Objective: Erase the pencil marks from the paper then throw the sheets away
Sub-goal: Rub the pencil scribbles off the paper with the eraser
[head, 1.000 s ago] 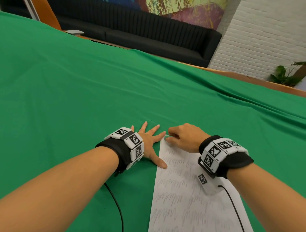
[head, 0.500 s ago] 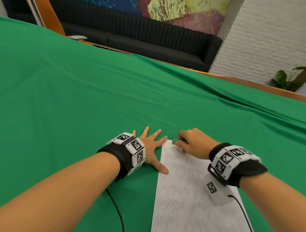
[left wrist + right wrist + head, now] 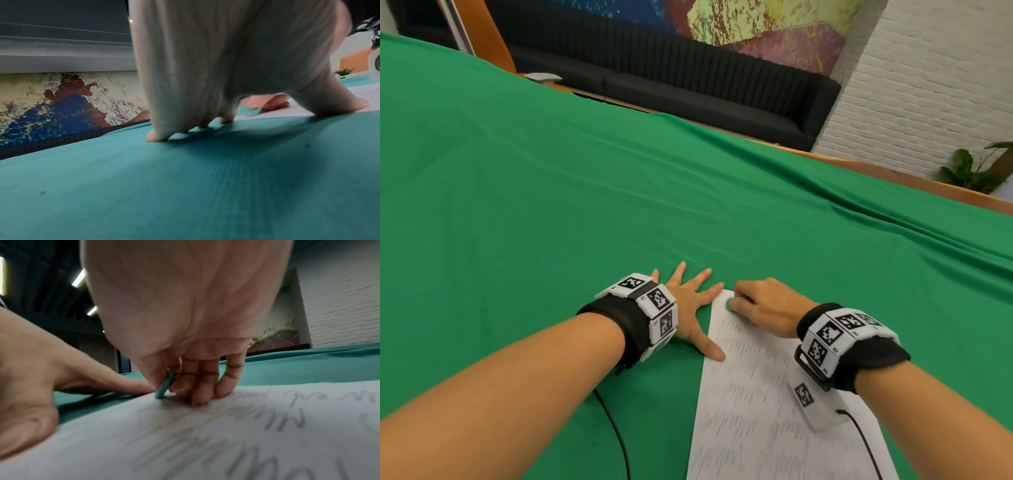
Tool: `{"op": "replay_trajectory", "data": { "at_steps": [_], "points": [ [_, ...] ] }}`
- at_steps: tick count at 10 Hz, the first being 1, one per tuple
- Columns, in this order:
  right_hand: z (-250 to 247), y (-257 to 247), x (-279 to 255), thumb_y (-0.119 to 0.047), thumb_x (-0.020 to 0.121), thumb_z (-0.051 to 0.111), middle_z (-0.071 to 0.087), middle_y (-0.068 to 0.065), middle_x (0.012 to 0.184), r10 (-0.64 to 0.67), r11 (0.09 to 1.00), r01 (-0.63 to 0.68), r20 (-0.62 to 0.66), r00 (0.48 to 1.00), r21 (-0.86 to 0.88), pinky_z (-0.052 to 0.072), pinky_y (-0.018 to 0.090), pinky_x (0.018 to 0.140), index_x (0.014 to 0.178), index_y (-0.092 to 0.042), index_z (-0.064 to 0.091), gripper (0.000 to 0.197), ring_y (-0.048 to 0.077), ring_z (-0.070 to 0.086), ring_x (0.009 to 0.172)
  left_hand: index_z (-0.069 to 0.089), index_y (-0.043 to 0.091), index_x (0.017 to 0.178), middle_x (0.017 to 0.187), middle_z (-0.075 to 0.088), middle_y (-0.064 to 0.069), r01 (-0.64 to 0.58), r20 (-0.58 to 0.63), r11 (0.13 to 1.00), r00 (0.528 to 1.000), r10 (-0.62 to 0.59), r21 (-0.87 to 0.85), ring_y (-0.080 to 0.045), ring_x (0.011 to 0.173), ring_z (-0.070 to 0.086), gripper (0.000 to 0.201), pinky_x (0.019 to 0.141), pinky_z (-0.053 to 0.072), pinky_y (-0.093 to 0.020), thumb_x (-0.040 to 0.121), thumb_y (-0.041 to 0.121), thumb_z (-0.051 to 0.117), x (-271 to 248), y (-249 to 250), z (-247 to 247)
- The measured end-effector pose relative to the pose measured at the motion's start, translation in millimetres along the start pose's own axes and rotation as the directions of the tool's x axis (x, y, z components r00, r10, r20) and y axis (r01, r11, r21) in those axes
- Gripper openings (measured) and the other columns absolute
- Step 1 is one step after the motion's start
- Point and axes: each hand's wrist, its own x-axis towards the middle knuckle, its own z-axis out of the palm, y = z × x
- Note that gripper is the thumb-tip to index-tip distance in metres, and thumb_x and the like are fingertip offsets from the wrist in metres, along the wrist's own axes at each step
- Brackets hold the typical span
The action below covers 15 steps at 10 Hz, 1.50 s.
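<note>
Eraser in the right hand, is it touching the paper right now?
Touching. In the right wrist view the teal eraser, pinched by the right hand, has its lower tip planted on the paper by the far left corner, no gap visible.

The tablecloth [image 3: 551, 205] is plain bright green. The sheet of paper [image 3: 756, 411] is white, covered in rows of grey pencil scribble. The eraser [image 3: 164, 386] is teal. Both wristbands [image 3: 619, 325] are black with white blocks bearing black-and-white square codes.
</note>
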Motion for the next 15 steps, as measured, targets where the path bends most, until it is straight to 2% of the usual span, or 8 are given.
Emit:
{"op": "replay_trajectory", "data": {
  "at_steps": [2, 4, 6, 9, 11, 13, 14, 15],
  "points": [
    [-2, 3, 7, -0.036, 0.100, 0.042, 0.060, 0.016, 0.091, 0.112, 0.993, -0.115, -0.073, 0.991, -0.036, 0.044, 0.036, 0.071, 0.085, -0.014, 0.046, 0.027, 0.032, 0.055, 0.079, -0.013, 0.045, 0.152, 0.159, -0.027, 0.014, -0.003, -0.014, 1.000, 1.000, 0.003, 0.007, -0.030, 0.146, -0.028, 0.122, 0.111, -0.010, -0.070, 0.065, 0.082, 0.063, -1, 0, 1],
    [-1, -8, 2, -0.045, 0.098, 0.047, 0.055, -0.001, 0.071, -0.055, 0.996, 0.058, 0.037, 0.998, -0.061, 0.047, 0.037, 0.070, 0.077, -0.023, 0.049, 0.031, 0.025, 0.055, 0.073, -0.014, 0.044, 0.152, 0.159, -0.027, 0.013, -0.004, -0.006, 1.000, 1.000, 0.004, 0.014, -0.031, 0.146, -0.028, 0.121, 0.111, -0.009, -0.070, 0.066, 0.082, 0.062, -2, 1, 1],
    [-2, -5, 4, -0.046, 0.098, 0.046, 0.054, -0.001, 0.076, -0.022, 0.993, 0.009, -0.102, 0.995, -0.121, 0.041, 0.033, 0.067, 0.089, -0.022, 0.055, 0.027, 0.025, 0.054, 0.076, -0.014, 0.043, 0.153, 0.159, -0.027, 0.013, 0.004, -0.001, 1.000, 1.000, -0.004, 0.027, -0.032, 0.146, -0.028, 0.120, 0.112, -0.008, -0.070, 0.068, 0.081, 0.062, -4, 3, -2],
    [2, -6, 8, -0.044, 0.096, 0.048, 0.055, 0.001, 0.076, -0.014, 0.994, -0.001, -0.137, 0.990, -0.109, 0.044, 0.034, 0.067, 0.086, -0.021, 0.055, 0.027, 0.028, 0.057, 0.076, -0.014, 0.042, 0.153, 0.159, -0.027, 0.013, 0.011, 0.001, 0.999, 1.000, -0.011, 0.032, -0.032, 0.146, -0.028, 0.120, 0.112, -0.008, -0.070, 0.069, 0.080, 0.062, -5, 5, -3],
    [6, -8, 3, -0.049, 0.096, 0.050, 0.055, -0.004, 0.068, -0.078, 0.997, 0.078, -0.006, 0.997, -0.029, 0.041, 0.032, 0.065, 0.076, -0.025, 0.052, 0.031, 0.018, 0.053, 0.068, -0.014, 0.042, 0.153, 0.159, -0.027, 0.013, 0.011, 0.001, 1.000, 1.000, -0.011, 0.023, -0.032, 0.145, -0.028, 0.121, 0.112, -0.009, -0.070, 0.068, 0.081, 0.063, -3, 4, -2],
    [-7, -10, 9, -0.047, 0.097, 0.045, 0.052, -0.001, 0.079, -0.005, 0.979, -0.023, -0.134, 0.991, -0.203, 0.038, 0.032, 0.068, 0.095, -0.021, 0.059, 0.029, 0.024, 0.050, 0.077, -0.014, 0.043, 0.153, 0.160, -0.026, 0.013, 0.011, -0.004, 1.000, 1.000, -0.011, 0.028, -0.032, 0.146, -0.027, 0.121, 0.111, -0.008, -0.070, 0.066, 0.082, 0.062, -2, 3, -1],
    [-4, -11, 6, -0.047, 0.096, 0.048, 0.055, -0.003, 0.072, -0.080, 0.992, 0.076, -0.037, 0.996, -0.097, 0.041, 0.033, 0.066, 0.078, -0.025, 0.053, 0.029, 0.023, 0.053, 0.073, -0.014, 0.043, 0.153, 0.160, -0.027, 0.013, 0.013, -0.004, 1.000, 1.000, -0.013, 0.024, -0.031, 0.146, -0.028, 0.121, 0.112, -0.008, -0.070, 0.067, 0.081, 0.063, -2, 4, -2],
    [0, -10, 3, -0.053, 0.095, 0.048, 0.053, -0.006, 0.070, -0.022, 0.994, 0.022, -0.005, 1.000, -0.105, 0.039, 0.032, 0.066, 0.078, -0.025, 0.053, 0.033, 0.022, 0.054, 0.076, -0.014, 0.042, 0.153, 0.160, -0.026, 0.013, 0.013, -0.001, 1.000, 1.000, -0.013, 0.027, -0.032, 0.146, -0.028, 0.120, 0.112, -0.007, -0.070, 0.068, 0.080, 0.063, -3, 4, -2]
  ]
}}
